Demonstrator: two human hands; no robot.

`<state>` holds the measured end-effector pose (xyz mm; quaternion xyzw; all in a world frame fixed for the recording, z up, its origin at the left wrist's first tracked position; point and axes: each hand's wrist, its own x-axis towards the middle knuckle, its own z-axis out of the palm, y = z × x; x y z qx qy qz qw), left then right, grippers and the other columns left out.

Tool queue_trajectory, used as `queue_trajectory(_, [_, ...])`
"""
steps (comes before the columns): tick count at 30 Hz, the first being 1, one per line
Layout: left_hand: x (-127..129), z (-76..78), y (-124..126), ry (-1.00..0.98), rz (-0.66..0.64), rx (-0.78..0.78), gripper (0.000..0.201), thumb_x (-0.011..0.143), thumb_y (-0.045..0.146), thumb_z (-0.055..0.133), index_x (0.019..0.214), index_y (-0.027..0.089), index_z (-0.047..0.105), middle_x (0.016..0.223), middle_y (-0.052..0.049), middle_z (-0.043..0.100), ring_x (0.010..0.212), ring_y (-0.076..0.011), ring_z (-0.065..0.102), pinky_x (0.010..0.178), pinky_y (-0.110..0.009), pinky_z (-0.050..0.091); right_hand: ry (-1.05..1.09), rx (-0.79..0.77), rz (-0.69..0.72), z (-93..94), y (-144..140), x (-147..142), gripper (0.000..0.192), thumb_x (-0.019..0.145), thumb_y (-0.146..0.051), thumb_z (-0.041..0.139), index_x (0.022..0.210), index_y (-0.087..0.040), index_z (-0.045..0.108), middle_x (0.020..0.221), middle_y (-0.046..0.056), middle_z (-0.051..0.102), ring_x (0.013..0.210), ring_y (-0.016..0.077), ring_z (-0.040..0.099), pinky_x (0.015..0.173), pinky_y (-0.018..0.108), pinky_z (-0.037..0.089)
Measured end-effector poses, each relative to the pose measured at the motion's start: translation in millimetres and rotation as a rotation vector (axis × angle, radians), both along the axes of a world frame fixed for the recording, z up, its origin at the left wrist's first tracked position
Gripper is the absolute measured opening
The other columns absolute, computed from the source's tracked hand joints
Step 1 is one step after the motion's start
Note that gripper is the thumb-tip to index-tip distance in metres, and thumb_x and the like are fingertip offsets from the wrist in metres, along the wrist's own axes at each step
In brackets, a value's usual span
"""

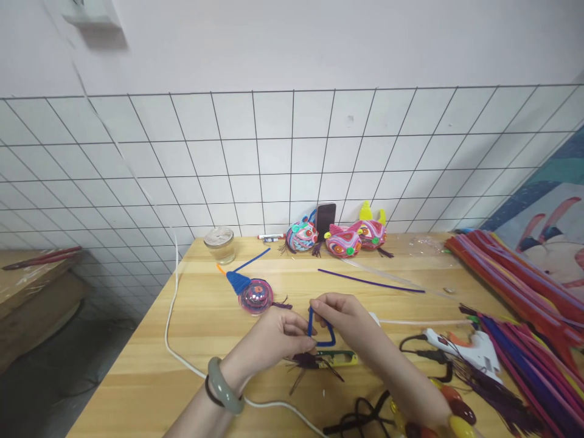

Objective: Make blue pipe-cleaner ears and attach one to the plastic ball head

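A blue pipe cleaner, bent into an angular, frame-like shape, is held up between my two hands above the table. My left hand pinches its lower left corner. At the top corner, the fingertips of my right hand close on it. Just below lie a yellow-green tool, perhaps a cutter, and a bundle of dark purple threads. Left of my hands is a round coiled piece in pink and purple with a dark tassel. A blue wound triangle with an orange tip touches its upper edge.
Colourful coiled animal figures and a phone stand by the tiled wall. A glass jar is at back left. A purple pipe cleaner, a white glue gun and pipe cleaner bundles lie rightward. A white cable crosses the left side.
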<state>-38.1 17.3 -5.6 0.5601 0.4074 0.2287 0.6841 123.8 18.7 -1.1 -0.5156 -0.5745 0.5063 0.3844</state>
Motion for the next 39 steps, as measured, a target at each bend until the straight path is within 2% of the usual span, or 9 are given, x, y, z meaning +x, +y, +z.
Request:
queue_trajectory(5, [-2,-2.5,2,-0.002,0.029,-0.018,0.025,0.057,0.033,0.072,0.066,0.012,0.061,0.056,0.000,0.063,0.044,-0.0067,0.046,0.043,-0.019,0.029,0.102,-0.092,0.004,-3.0,-2,1,0.035,0.076,-0.043,0.053,0.056,-0.015,0.055,0.051,-0.003,0.049,0.047,0.0085,0.042,0.047,0.021,0.032])
queue_trajectory(8, [-2,-4.7,4,-0.006,0.128,0.001,0.029,0.057,0.035,0.072,0.071,0.012,0.060,0.059,-0.001,0.065,0.039,-0.0047,0.042,0.040,-0.018,0.028,0.201,-0.194,0.038,-5.5,-8,5,0.032,0.076,-0.047,0.054,0.071,-0.015,0.060,0.064,0.000,0.058,0.054,0.0100,0.051,0.050,0.021,0.038])
queue_trajectory(11, [-2,-6.2,6,-0.062,0.194,0.011,0.028,0.060,0.035,0.071,0.071,0.013,0.058,0.062,-0.002,0.065,0.038,-0.0037,0.041,0.038,-0.018,0.029,0.222,-0.244,0.076,-10.0,-14,8,0.031,0.072,-0.047,0.060,0.074,-0.015,0.060,0.060,-0.001,0.059,0.051,0.0098,0.053,0.051,0.022,0.041])
queue_trajectory(16, [-1,-7.6,4,-0.158,0.138,-0.051,0.023,0.061,0.029,0.071,0.070,0.011,0.060,0.068,-0.005,0.065,0.048,-0.0083,0.053,0.048,-0.021,0.040,0.219,-0.206,0.011,-15.2,-15,10,0.030,0.068,-0.044,0.064,0.063,-0.015,0.059,0.051,-0.003,0.056,0.046,0.0081,0.049,0.050,0.021,0.040])
queue_trajectory(22, [-1,-9.7,2,-0.250,0.069,-0.144,0.020,0.064,0.025,0.070,0.075,0.010,0.064,0.062,-0.005,0.064,0.053,-0.0102,0.056,0.051,-0.020,0.040,0.208,-0.176,0.028,-13.5,-13,10,0.027,0.070,-0.042,0.064,0.066,-0.015,0.062,0.052,-0.004,0.055,0.045,0.0072,0.048,0.048,0.020,0.037])
queue_trajectory(26, [-1,-11.4,3,-0.315,0.109,-0.191,0.021,0.061,0.023,0.072,0.075,0.009,0.064,0.063,-0.006,0.064,0.055,-0.0114,0.057,0.053,-0.021,0.042,0.257,-0.202,-0.017,-12.8,-15,9,0.028,0.068,-0.042,0.066,0.074,-0.015,0.063,0.057,-0.003,0.058,0.046,0.0070,0.050,0.048,0.020,0.040])
queue_trajectory(30, [0,-13.9,4,-0.345,0.175,-0.188,0.023,0.060,0.023,0.073,0.077,0.010,0.063,0.065,-0.006,0.065,0.056,-0.0129,0.059,0.052,-0.022,0.043,0.237,-0.227,-0.021,-13.0,-17,6,0.030,0.067,-0.045,0.065,0.066,-0.016,0.061,0.054,-0.003,0.058,0.044,0.0071,0.049,0.046,0.019,0.039])
queue_trajectory(34, [-1,-15.7,4,-0.343,0.140,-0.202,0.024,0.062,0.024,0.072,0.080,0.010,0.064,0.064,-0.006,0.065,0.056,-0.0125,0.060,0.051,-0.021,0.043,0.189,-0.208,-0.006,-16.5,-18,2,0.033,0.068,-0.046,0.063,0.058,-0.015,0.058,0.045,-0.005,0.052,0.039,0.0058,0.043,0.041,0.018,0.034])
queue_trajectory(39, [-3,-13.9,4,-0.353,0.105,-0.250,0.026,0.063,0.029,0.072,0.079,0.009,0.065,0.067,-0.007,0.066,0.057,-0.0123,0.060,0.053,-0.021,0.044,0.191,-0.193,-0.011,-17.9,-18,0,0.033,0.069,-0.045,0.062,0.056,-0.016,0.056,0.044,-0.006,0.051,0.038,0.0057,0.041,0.041,0.018,0.031])
